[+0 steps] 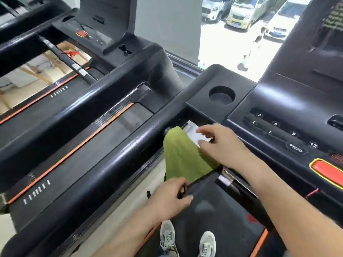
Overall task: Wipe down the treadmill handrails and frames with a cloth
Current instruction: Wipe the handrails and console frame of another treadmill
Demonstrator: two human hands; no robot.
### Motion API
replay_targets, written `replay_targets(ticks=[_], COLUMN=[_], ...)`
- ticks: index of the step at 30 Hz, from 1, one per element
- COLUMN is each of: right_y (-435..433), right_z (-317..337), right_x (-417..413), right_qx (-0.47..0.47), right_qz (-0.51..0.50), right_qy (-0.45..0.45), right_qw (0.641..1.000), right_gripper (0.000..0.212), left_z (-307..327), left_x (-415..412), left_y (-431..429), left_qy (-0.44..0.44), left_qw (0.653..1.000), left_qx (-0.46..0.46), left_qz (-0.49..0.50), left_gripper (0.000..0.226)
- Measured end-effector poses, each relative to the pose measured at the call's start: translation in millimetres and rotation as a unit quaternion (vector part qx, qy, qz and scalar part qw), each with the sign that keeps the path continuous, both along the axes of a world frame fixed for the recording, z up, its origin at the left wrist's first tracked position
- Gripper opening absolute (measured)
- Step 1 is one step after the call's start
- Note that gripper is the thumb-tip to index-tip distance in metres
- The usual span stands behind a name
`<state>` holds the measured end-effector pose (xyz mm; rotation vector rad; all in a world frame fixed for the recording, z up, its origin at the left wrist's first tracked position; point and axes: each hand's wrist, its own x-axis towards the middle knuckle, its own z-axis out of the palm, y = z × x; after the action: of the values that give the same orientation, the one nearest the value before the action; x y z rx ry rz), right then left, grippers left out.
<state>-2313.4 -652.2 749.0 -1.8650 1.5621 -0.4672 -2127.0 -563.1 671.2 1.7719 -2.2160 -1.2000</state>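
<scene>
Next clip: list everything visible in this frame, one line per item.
console: one, black, right, numbered buttons
green cloth: one, green, draped at the console's lower left edge
handrail: one, black, diagonal, left of the cloth
cup holder: one, black, above the cloth
stop button: one, red, yellow rim, right edge
cars: three, white and yellow-green, outside the window
shoes: two, grey, bottom centre
left hand: one, gripping the cloth's lower end
right hand: one, resting on the cloth's upper part
</scene>
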Motion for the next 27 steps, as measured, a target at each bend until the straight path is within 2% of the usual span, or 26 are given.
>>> replay_targets(ticks=[1, 3, 5, 7, 9, 12, 14, 17, 18, 20, 22, 25, 27], right_y=[-8.4, -19.9, -25.5, -32.2, -41.3, -44.1, -31.3, 7.6, 22.3, 49.6, 76.1, 102.4, 96.1], right_z=[-5.7, -27.7, -47.3, -55.2, -57.7, -56.3, -54.9, -54.3, -53.1, -52.3, -51.8, -56.9, -58.4], right_x=[17.5, 58.3, 92.2, 105.8, 105.5, 92.9, 76.3, 36.6, 21.7, -7.5, -33.0, -49.1, -40.4], right_qx=[-0.025, 0.006, 0.018, -0.021, -0.028, 0.031, 0.055, 0.042, 0.04, 0.067, 0.092, -0.002, -0.023], right_qz=[0.018, 0.071, 0.044, -0.003, -0.007, -0.007, -0.004, 0.021, 0.029, 0.029, 0.023, 0.002, -0.01], right_qy=[0.038, 0.12, 0.174, 0.194, 0.19, 0.171, 0.169, 0.195, 0.199, 0.207, 0.23, 0.259, 0.246], right_qw=[0.999, 0.99, 0.984, 0.981, 0.981, 0.985, 0.984, 0.98, 0.979, 0.976, 0.969, 0.966, 0.969], right_gripper=[0.047, 0.064, 0.06, 0.055, 0.055, 0.065, 0.068, 0.066, 0.065, 0.062, 0.06, 0.061, 0.062], left_z=[-2.4, -0.5, 1.6, 3.4, 4.7, 5.5, 4.0, 1.1, 3.5, 1.8, -6.3, -9.2, -7.2], left_x=[-1.6, -8.0, -16.1, -24.3, -30.6, -39.5, -47.6, -66.0, -74.3, -86.3, -89.6, -87.7, -86.1], left_y=[-1.2, -7.6, -19.1, -29.6, -38.8, -43.0, -35.0, -5.5, 6.2, 29.6, 41.9, 35.5, 24.3], left_qy=[0.048, 0.124, 0.181, 0.241, 0.248, 0.218, 0.194, 0.178, 0.176, 0.146, 0.143, 0.15, 0.128], left_qw=[0.998, 0.975, 0.935, 0.898, 0.892, 0.902, 0.921, 0.951, 0.959, 0.97, 0.964, 0.954, 0.957], left_qx=[-0.011, -0.037, -0.006, 0.049, 0.039, 0.008, -0.007, 0.011, 0.019, 0.004, -0.036, -0.072, -0.124], left_qz=[0.048, 0.183, 0.304, 0.364, 0.376, 0.372, 0.337, 0.254, 0.223, 0.194, 0.223, 0.25, 0.231], left_gripper=[0.031, 0.032, 0.027, 0.036, 0.047, 0.055, 0.064, 0.091, 0.091, 0.073, 0.047, 0.035, 0.032])
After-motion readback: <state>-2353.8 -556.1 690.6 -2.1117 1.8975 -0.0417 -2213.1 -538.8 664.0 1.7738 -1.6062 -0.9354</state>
